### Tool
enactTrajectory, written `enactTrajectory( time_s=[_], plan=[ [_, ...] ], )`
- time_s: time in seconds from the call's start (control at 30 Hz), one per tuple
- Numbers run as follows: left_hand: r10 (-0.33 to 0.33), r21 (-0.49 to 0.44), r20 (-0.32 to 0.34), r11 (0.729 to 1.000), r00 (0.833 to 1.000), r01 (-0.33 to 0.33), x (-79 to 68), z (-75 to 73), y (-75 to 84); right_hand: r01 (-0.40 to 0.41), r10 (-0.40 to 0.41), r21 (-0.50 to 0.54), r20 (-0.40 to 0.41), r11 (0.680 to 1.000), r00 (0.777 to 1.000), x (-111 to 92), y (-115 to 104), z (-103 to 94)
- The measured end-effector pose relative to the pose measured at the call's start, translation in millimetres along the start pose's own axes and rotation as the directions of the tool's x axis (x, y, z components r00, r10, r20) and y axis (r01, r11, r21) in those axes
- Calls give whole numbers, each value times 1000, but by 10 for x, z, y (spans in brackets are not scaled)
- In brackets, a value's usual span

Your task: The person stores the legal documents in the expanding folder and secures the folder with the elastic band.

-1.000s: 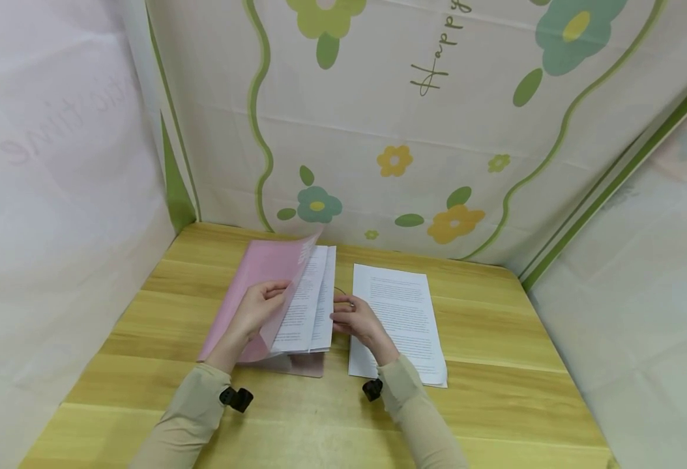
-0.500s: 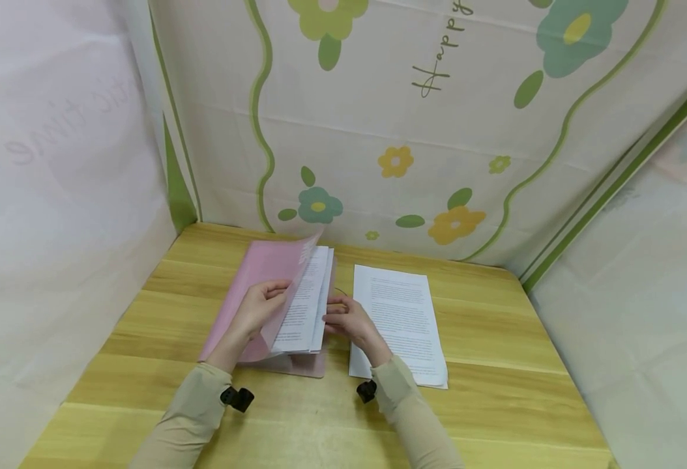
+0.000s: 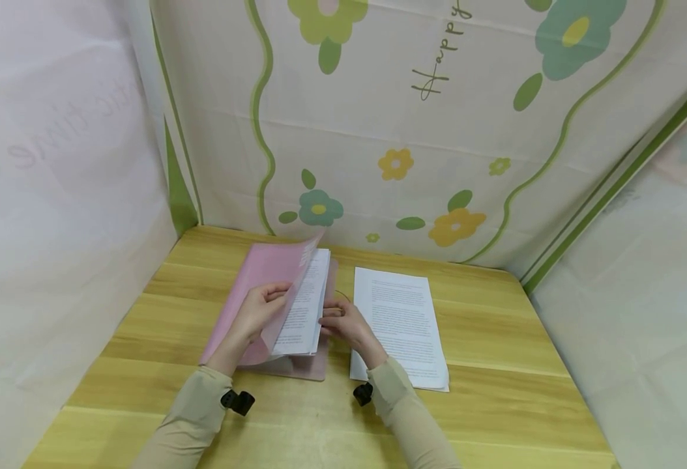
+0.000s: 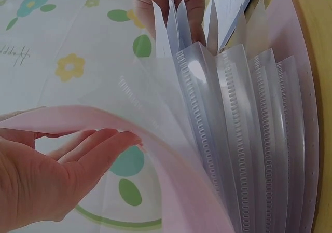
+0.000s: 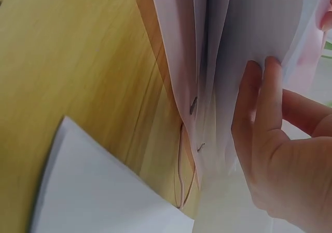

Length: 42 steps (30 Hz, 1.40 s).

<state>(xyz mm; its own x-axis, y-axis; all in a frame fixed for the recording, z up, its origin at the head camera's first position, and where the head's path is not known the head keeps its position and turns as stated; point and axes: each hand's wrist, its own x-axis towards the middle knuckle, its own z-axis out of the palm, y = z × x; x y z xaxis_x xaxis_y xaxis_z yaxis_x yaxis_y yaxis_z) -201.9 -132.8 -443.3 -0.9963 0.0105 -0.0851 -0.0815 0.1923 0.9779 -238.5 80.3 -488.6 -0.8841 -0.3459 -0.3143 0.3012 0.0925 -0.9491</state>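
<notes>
My left hand (image 3: 257, 311) pinches the free edge of a pink folder's front cover (image 3: 270, 260), which bends up and to the left. In the left wrist view, clear plastic pockets (image 4: 238, 103) fan out, with paper edges between them. Printed sheets (image 3: 302, 319) show inside the folder. Their right edge is pinched by my right hand (image 3: 349, 324); in the right wrist view, two fingers (image 5: 270, 87) lie along the back of the sheets and the thumb is on the far side. Below them the pink back cover (image 3: 314, 370) rests on the table.
A separate stack of printed paper (image 3: 405, 326) lies right of the folder on the wooden table (image 3: 508, 391). A thin elastic cord (image 5: 181, 165) loops from the folder's back cover. A flowered cloth (image 3: 343, 117) hangs behind the table.
My right hand has shifted left with the sheets' edge, so the loose sheets now line up closer and more of the back cover shows. My left hand keeps holding the cover in place.
</notes>
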Motion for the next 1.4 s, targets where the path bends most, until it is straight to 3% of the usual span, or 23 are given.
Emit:
enactTrajectory(
  time_s=[0.47,0.83,1.17,1.4],
  plan=[
    [12,-11,-6,1000,1000,-12,-21,4,13,23,-23,5,51,1000,998,51,41,29],
    [0,-10,-7,1000,1000,0,-20,10,6,27,-27,2,18,1000,999,-21,24,-9],
    [-4,-7,-19,1000,1000,3,-11,18,-3,59,-60,-69,-27,996,998,-136,38,-222],
    [1,-8,-10,1000,1000,-1,-17,24,2,18,-24,-84,-74,996,997,-194,75,-411]
  ],
)
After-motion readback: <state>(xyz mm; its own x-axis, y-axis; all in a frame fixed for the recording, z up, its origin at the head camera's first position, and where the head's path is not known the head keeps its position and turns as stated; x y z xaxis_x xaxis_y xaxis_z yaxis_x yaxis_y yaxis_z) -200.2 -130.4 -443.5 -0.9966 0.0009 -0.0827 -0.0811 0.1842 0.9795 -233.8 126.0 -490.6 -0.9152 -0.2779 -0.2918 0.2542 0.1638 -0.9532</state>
